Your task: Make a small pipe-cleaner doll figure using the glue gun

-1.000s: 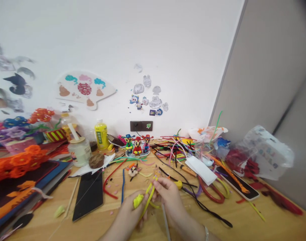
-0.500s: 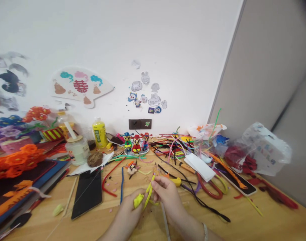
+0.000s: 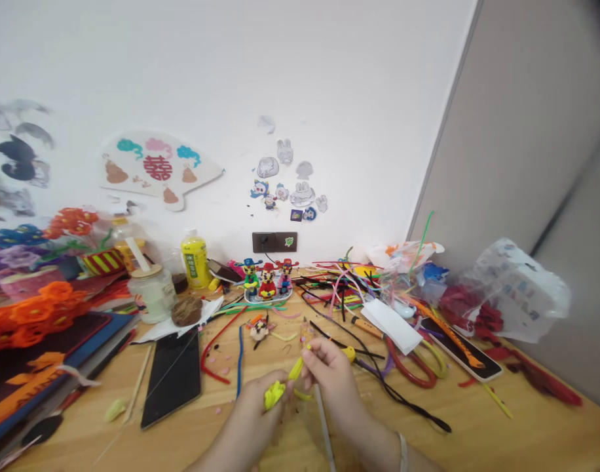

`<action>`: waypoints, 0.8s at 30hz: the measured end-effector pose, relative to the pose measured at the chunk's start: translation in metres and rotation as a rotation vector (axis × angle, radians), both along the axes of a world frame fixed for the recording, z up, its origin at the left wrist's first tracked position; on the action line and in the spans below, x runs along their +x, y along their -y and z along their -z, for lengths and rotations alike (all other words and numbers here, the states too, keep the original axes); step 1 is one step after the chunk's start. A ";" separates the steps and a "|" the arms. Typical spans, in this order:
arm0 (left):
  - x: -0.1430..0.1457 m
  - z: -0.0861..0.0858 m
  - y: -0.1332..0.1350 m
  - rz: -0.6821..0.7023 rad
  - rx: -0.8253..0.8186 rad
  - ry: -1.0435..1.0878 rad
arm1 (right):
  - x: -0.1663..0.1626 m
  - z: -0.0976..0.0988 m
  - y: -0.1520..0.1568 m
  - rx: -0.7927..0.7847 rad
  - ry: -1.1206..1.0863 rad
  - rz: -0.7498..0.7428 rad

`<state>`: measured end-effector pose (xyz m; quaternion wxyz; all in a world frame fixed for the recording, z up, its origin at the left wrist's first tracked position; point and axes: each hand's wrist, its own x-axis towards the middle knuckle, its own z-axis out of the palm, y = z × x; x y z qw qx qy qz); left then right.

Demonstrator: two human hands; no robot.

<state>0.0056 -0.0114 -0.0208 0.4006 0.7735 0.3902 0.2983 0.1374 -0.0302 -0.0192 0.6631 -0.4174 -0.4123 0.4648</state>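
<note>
Low in the middle of the head view, both my hands work on a yellow pipe cleaner piece [image 3: 275, 392]. My left hand [image 3: 255, 406] pinches its curled yellow end. My right hand [image 3: 329, 373] is closed on the free yellow strand [image 3: 296, 370], which sticks up between the two hands. They hover just above the wooden table [image 3: 477, 432]. A grey pipe cleaner [image 3: 323, 419] lies on the table under my right wrist.
A dark tablet [image 3: 172, 377] lies left of my hands. Loose pipe cleaners [image 3: 349, 288], three small figurines [image 3: 268, 282], a yellow bottle [image 3: 194, 261], a glass jar [image 3: 155, 292] and plastic bags [image 3: 516, 288] crowd the back. Orange pipe-cleaner flowers [image 3: 29, 308] fill the left side.
My right hand has drawn the yellow strand down and closer to the left hand, so less of it sticks up. The camera has shifted slightly.
</note>
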 end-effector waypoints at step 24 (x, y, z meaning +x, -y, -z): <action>-0.002 0.003 -0.011 0.102 -0.676 0.367 | 0.036 -0.018 -0.009 0.025 -0.348 0.156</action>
